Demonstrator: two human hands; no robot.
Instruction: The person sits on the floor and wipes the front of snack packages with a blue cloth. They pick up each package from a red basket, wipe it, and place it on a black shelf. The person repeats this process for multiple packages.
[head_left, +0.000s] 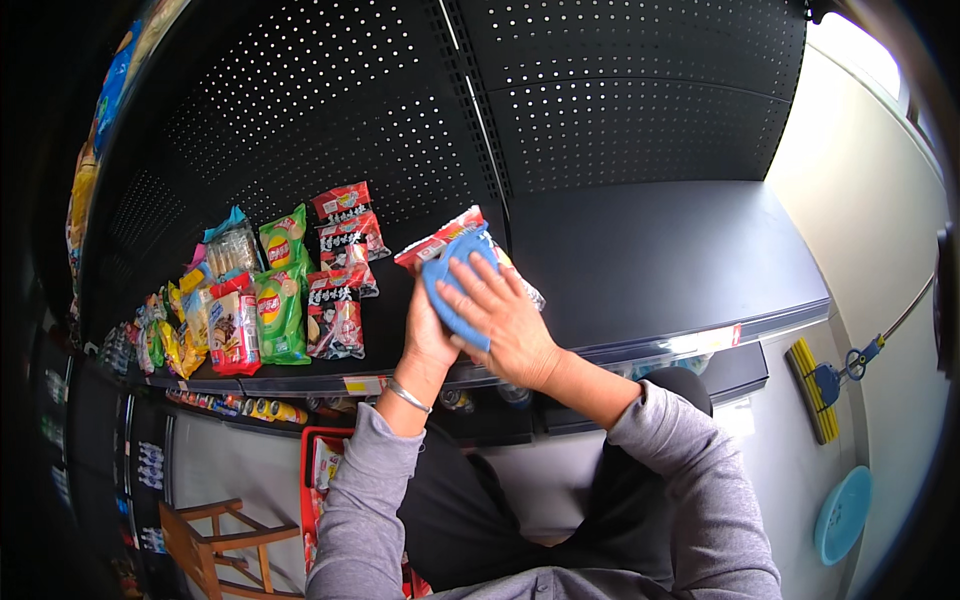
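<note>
Over the black metal shelf (660, 255), my left hand (429, 326) holds a red and black snack bag (442, 238) from its left side. My right hand (504, 319) presses a blue cloth (457, 300) flat against the front of that bag, fingers spread. The cloth and hands hide most of the bag. Left of them, several similar red and black snack bags (335, 315) stand in a row on the shelf. Beside these are green chip bags (281, 315) and a red and white snack bag (234, 322).
More packets (180, 341) crowd the shelf's left end. Below stand a red basket (306, 465) holding packets and a wooden chair (191, 551). A yellow sponge mop (812, 390) and a light blue basin (844, 516) are at the right by the wall. Perforated back panels (637, 112) rise behind the shelf.
</note>
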